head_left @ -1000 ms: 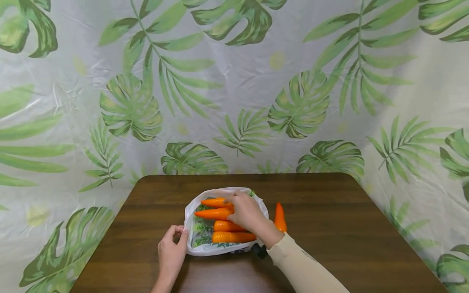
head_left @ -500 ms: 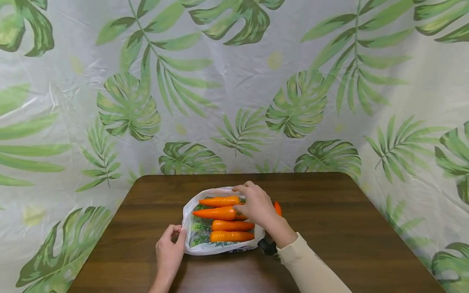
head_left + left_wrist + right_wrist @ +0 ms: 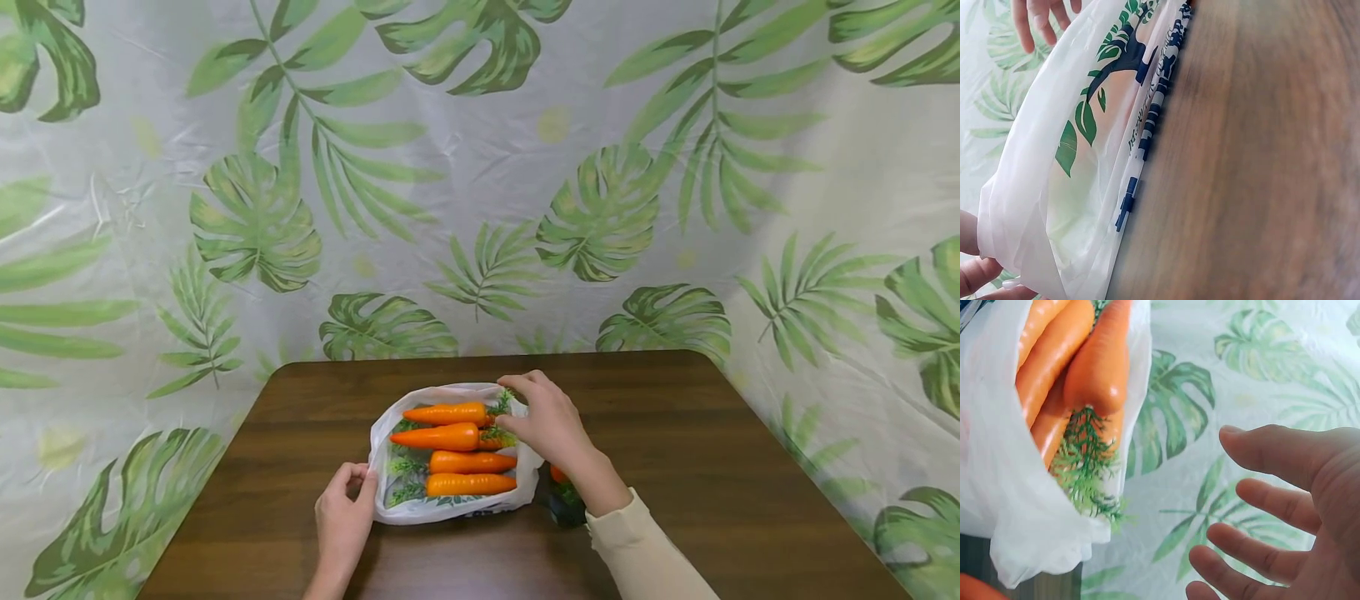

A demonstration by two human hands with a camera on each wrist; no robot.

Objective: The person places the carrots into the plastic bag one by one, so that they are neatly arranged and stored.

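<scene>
My left hand [image 3: 345, 510] pinches the left rim of a white plastic bag [image 3: 380, 446] lying open on the table. Green leaves and dark lettering are printed on the bag [image 3: 1029, 206]. Several orange carrots with green tops lie inside; the uppermost carrot [image 3: 442, 437] points left across the others. Over the bag's right rim, my right hand [image 3: 551, 421] hovers beside the carrots' leafy tops, fingers spread and holding nothing. In the right wrist view, a gap separates this hand [image 3: 1279, 525] from the carrot [image 3: 1100, 369].
Outside the bag, partly hidden by my right forearm, lie another carrot [image 3: 558, 474] and a dark object [image 3: 566, 506] with some green on it. They rest on a dark wooden table [image 3: 675, 467]. A leaf-patterned sheet [image 3: 480, 183] hangs behind it.
My right hand has let go of the uppermost carrot in the bag and drawn back to the right, off the carrots. The left hand keeps its pinch on the bag rim.
</scene>
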